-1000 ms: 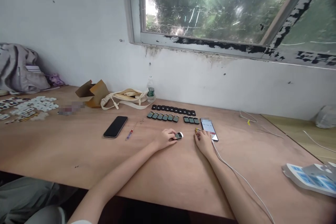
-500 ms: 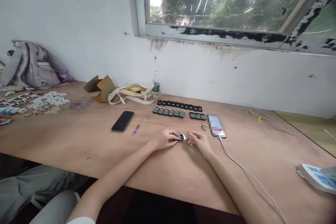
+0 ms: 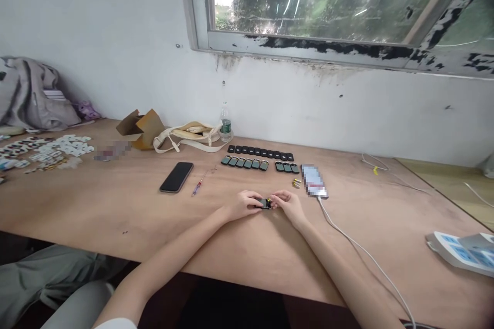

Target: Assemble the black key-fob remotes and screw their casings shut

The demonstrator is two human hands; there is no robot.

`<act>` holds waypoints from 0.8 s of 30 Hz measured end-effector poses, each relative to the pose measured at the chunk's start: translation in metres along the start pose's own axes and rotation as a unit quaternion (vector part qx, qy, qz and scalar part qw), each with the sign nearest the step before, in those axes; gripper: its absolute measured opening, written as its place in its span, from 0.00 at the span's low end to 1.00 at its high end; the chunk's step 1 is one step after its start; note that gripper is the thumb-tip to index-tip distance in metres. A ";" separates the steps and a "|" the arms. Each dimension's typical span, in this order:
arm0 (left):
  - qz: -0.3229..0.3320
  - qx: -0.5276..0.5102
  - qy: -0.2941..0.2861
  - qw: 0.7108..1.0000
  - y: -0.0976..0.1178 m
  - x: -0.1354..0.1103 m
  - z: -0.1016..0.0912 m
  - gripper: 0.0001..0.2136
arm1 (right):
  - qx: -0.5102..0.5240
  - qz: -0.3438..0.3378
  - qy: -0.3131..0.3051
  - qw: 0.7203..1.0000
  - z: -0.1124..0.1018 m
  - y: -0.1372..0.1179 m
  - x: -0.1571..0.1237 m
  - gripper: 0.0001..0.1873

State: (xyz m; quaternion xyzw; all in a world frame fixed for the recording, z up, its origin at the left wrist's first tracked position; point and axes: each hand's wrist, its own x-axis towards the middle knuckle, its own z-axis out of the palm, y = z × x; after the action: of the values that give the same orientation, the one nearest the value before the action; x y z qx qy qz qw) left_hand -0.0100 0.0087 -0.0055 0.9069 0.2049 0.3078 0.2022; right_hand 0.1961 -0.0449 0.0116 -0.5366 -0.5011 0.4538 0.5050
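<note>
On the wooden table (image 3: 247, 257) my left hand (image 3: 243, 204) is closed on a small black device (image 3: 264, 203), pinning it to the surface. From the right, my right hand (image 3: 287, 202) meets that device with its fingers pinched at the device's right end. Whether those fingers hold something small is hidden. Two rows of similar small devices (image 3: 259, 159) lie just behind my hands. Two small batteries (image 3: 296, 183) rest beside a phone on a white cable (image 3: 314, 181).
A black phone (image 3: 176, 177) and a small screwdriver (image 3: 198, 185) lie to the left. Behind them are a cloth bag (image 3: 185, 136), a water bottle (image 3: 226, 124) and a cardboard box (image 3: 139, 126). White parts (image 3: 57, 149) are scattered far left. A power strip (image 3: 459, 253) sits far right.
My right hand left the spot by the charging phone and came left to the device under my left hand. The white end of the device is now covered by my fingers.
</note>
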 end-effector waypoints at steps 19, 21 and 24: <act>0.000 -0.018 -0.005 1.000 0.014 0.002 -0.006 0.09 | -0.262 -0.145 0.042 0.953 0.013 0.002 -0.009 0.20; -0.004 -0.012 0.001 1.000 0.015 0.002 -0.005 0.09 | -0.278 -0.168 0.030 0.945 0.013 0.000 -0.011 0.20; -0.005 0.002 0.003 1.000 0.016 0.002 -0.004 0.09 | -0.303 -0.179 0.010 0.936 0.014 -0.003 -0.014 0.20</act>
State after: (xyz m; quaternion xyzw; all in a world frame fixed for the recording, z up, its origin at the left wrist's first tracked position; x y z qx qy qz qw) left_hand -0.0075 -0.0025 0.0061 0.9051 0.2110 0.3092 0.2019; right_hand 0.1812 -0.0581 0.0130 -0.5702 -0.6972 0.1773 0.3968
